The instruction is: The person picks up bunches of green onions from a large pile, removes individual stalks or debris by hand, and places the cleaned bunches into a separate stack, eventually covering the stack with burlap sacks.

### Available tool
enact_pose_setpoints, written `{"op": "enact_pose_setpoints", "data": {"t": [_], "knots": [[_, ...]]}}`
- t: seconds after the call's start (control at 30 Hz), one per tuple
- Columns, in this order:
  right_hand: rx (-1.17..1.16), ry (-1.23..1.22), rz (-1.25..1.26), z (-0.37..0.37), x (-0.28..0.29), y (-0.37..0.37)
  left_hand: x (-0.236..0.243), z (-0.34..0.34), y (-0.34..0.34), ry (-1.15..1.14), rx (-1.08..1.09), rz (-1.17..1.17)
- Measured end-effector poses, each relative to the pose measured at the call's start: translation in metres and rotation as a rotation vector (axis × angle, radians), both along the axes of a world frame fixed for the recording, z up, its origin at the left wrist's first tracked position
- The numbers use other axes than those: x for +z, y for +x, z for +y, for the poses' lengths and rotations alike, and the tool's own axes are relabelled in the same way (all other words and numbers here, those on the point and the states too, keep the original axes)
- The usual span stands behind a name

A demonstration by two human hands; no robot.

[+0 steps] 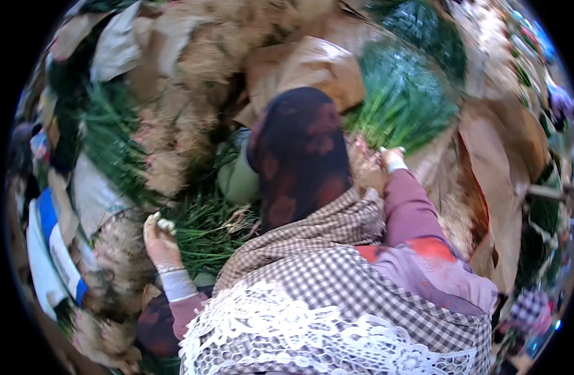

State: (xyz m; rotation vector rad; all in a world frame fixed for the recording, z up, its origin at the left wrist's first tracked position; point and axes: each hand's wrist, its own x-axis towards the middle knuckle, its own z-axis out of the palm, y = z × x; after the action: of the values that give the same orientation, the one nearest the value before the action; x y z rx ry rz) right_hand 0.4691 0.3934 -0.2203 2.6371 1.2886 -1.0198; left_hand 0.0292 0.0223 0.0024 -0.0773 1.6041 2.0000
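Observation:
A large fan of spring onions (pixel 399 103) lies on brown paper to the right of my raised knee, green tops pointing away, pale pinkish bulbs and roots toward me. At the bulb end, my right hand (pixel 393 159) has its fingers closed on the stems; motion blur softens the grip. Low on the left, my left hand (pixel 161 240) is held up with loosely bent fingers apart and nothing visible in them. Both hands have white coverings on the fingertips and white wraps at the wrists. Beside the left hand lies a heap of loose green stalks (pixel 202 234).
Brown paper (pixel 321 65) is bunched beyond my knee, and a tall paper sheet (pixel 502 162) stands at the right. More spring onions with tan roots (pixel 168 144) are stacked at the left, near a white and blue object (pixel 53 250). Dark patterned cloth covers my knee (pixel 302 150).

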Motion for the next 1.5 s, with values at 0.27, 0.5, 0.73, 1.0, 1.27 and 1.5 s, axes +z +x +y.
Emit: {"op": "enact_pose_setpoints", "data": {"t": [0.27, 0.5, 0.73, 1.0, 1.27, 1.5], "knots": [[1.023, 0.216, -0.252, 0.094, 0.181, -0.085, 0.005, 0.029, 0.018, -0.068, 0.052, -0.04], [1.546, 0.29, 0.974, -0.029, 0.314, -0.375, -0.004, -0.001, 0.017, -0.019, 0.057, -0.007], [1.451, 0.464, 0.723, -0.142, 0.274, -0.524, 0.01, -0.018, 0.01, 0.173, 0.044, 0.076], [1.466, 0.122, 0.651, -0.189, 0.244, -0.522, 0.001, -0.033, -0.013, 0.129, 0.178, 0.042], [2.058, 0.377, 0.386, -0.225, 0.289, -0.49, -0.001, -0.024, -0.016, 0.409, 0.018, -0.228], [1.495, 0.524, 0.089, -0.089, 0.25, -0.556, 0.033, -0.023, -0.018, 0.395, 0.132, -0.053]]}}
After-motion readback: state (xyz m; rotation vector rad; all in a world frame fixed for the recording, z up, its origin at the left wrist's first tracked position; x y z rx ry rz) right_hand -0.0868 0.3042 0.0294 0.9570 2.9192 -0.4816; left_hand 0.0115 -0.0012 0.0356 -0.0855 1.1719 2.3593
